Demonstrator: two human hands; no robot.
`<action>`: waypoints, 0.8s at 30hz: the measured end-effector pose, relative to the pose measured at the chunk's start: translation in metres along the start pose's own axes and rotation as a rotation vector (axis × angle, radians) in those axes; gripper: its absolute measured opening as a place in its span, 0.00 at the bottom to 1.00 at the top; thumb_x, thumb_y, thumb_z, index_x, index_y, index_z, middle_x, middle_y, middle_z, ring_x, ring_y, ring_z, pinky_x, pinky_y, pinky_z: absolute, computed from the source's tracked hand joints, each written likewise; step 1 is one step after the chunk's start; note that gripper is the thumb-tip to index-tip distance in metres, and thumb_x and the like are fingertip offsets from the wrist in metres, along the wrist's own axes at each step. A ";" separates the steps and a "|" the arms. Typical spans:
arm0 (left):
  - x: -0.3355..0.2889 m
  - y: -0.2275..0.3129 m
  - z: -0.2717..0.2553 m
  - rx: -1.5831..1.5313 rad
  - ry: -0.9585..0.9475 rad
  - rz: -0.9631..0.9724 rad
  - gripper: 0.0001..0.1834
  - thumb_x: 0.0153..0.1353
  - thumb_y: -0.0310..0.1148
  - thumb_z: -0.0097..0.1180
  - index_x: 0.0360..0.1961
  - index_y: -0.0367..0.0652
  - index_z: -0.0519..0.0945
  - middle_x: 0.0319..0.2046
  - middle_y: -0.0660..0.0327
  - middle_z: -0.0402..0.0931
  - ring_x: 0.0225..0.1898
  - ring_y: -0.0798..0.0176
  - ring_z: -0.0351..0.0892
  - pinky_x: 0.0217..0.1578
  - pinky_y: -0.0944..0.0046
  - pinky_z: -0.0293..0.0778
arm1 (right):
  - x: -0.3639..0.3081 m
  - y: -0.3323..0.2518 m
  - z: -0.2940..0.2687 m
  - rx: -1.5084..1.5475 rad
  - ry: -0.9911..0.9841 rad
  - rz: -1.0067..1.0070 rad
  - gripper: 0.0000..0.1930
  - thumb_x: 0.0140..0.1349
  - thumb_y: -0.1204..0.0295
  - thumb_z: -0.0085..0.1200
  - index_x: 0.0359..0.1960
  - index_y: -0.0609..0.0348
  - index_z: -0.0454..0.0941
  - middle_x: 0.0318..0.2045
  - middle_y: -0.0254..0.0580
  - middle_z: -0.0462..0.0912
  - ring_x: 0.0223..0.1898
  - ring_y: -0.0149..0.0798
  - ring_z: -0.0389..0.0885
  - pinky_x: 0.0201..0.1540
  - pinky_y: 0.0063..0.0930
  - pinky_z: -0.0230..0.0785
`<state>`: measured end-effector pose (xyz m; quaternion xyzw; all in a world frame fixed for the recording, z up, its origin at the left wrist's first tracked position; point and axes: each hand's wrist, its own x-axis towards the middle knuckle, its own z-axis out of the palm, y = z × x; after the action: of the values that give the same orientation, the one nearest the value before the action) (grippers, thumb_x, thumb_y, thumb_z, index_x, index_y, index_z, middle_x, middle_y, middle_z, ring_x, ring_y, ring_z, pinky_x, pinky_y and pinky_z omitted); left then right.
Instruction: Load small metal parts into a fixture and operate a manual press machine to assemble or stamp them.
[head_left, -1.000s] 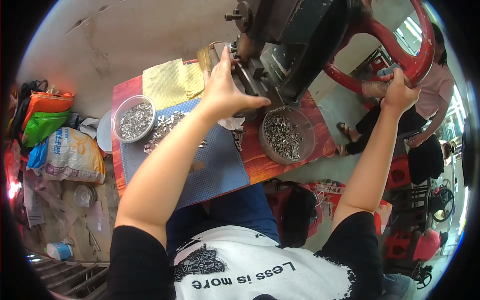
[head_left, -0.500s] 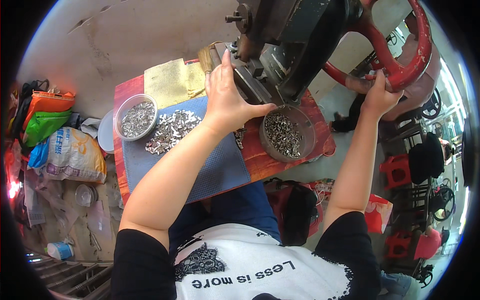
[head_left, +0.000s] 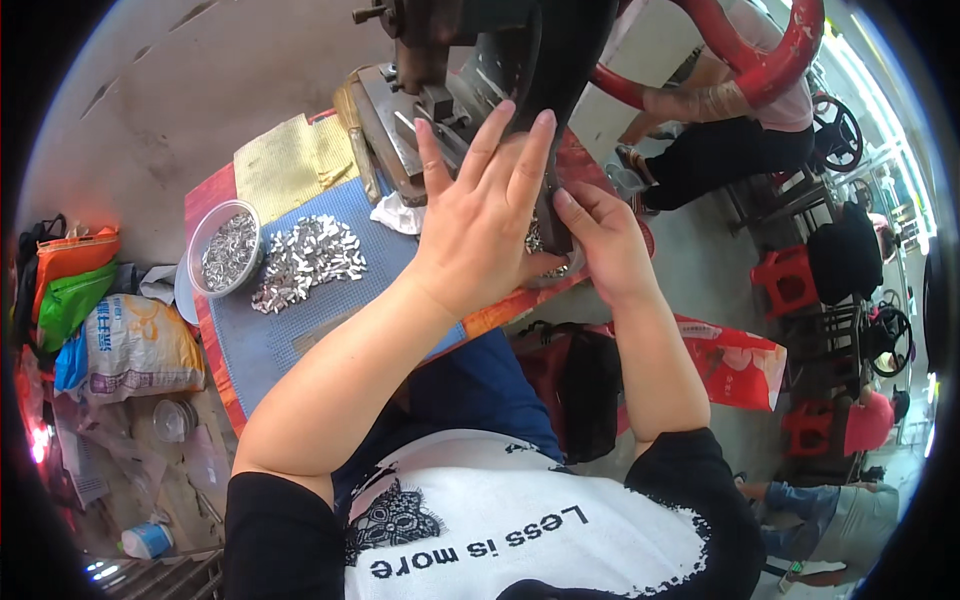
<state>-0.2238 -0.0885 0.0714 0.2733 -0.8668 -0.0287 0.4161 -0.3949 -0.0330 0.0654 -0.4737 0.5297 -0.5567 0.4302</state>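
My left hand (head_left: 478, 215) is open, fingers spread over the front of the dark hand press (head_left: 430, 70). Its thumb points toward a clear plastic tub (head_left: 576, 262) of small metal pieces, mostly hidden behind my hands. Close beside it, my right hand (head_left: 612, 245) is closed, fingers bent against the right side of the press's dark base and the tub. Whatever its fingers hold is hidden. A pile of small silvery metal pieces (head_left: 312, 262) lies on the blue mesh mat (head_left: 240, 335), with another clear tub (head_left: 228, 248) of thin metal pieces to its left.
The press's red handwheel (head_left: 790, 70) stands at the upper right. A yellow cloth (head_left: 285, 160) and a crumpled white tissue (head_left: 398, 214) lie near the press. Bags (head_left: 140, 345) sit on the left. Other people and red stools (head_left: 785, 280) are at the right.
My right hand has let go of the red handwheel and come down beside the tub. My left hand has turned over the press front. The view has shifted right.
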 end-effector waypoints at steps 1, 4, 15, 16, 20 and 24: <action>-0.005 0.001 -0.002 0.002 -0.002 -0.017 0.71 0.32 0.45 0.80 0.76 0.41 0.50 0.60 0.58 0.70 0.73 0.50 0.56 0.67 0.19 0.28 | -0.002 0.001 0.000 -0.087 0.052 0.000 0.14 0.71 0.67 0.56 0.46 0.69 0.81 0.37 0.38 0.86 0.37 0.29 0.82 0.43 0.27 0.73; -0.021 0.003 -0.018 0.094 -0.004 -0.153 0.68 0.30 0.44 0.83 0.73 0.42 0.56 0.67 0.54 0.66 0.73 0.50 0.57 0.72 0.31 0.32 | -0.003 0.006 -0.013 -0.805 0.160 -0.263 0.14 0.67 0.68 0.60 0.44 0.69 0.82 0.35 0.47 0.86 0.35 0.40 0.84 0.42 0.31 0.74; -0.056 -0.047 -0.050 0.376 -0.408 -0.600 0.59 0.39 0.53 0.78 0.67 0.30 0.63 0.63 0.47 0.70 0.72 0.49 0.58 0.72 0.34 0.41 | 0.023 0.013 -0.020 -0.223 0.088 0.173 0.17 0.72 0.60 0.54 0.40 0.66 0.83 0.32 0.40 0.84 0.29 0.33 0.79 0.36 0.27 0.72; -0.055 -0.051 -0.050 0.377 -0.482 -0.608 0.57 0.40 0.53 0.78 0.66 0.32 0.65 0.63 0.49 0.70 0.73 0.50 0.57 0.72 0.33 0.42 | 0.023 0.008 -0.025 0.063 0.024 0.226 0.20 0.75 0.58 0.49 0.43 0.65 0.83 0.30 0.32 0.80 0.27 0.25 0.73 0.33 0.21 0.69; -0.067 -0.061 -0.050 0.379 -0.529 -0.564 0.53 0.42 0.58 0.74 0.65 0.38 0.70 0.64 0.51 0.70 0.74 0.48 0.55 0.71 0.29 0.42 | 0.018 -0.016 -0.013 0.204 -0.053 0.300 0.20 0.76 0.57 0.46 0.46 0.66 0.80 0.28 0.32 0.78 0.27 0.25 0.72 0.30 0.18 0.66; -0.083 -0.066 -0.064 0.354 -0.334 -0.519 0.41 0.56 0.53 0.67 0.64 0.40 0.71 0.64 0.50 0.69 0.72 0.47 0.58 0.71 0.33 0.46 | 0.013 -0.013 0.010 0.157 -0.270 0.248 0.14 0.73 0.62 0.53 0.41 0.64 0.77 0.28 0.31 0.76 0.28 0.22 0.69 0.27 0.19 0.60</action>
<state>-0.1056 -0.0916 0.0361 0.5437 -0.8162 -0.0268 0.1937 -0.3870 -0.0467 0.0790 -0.4401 0.4765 -0.4703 0.5984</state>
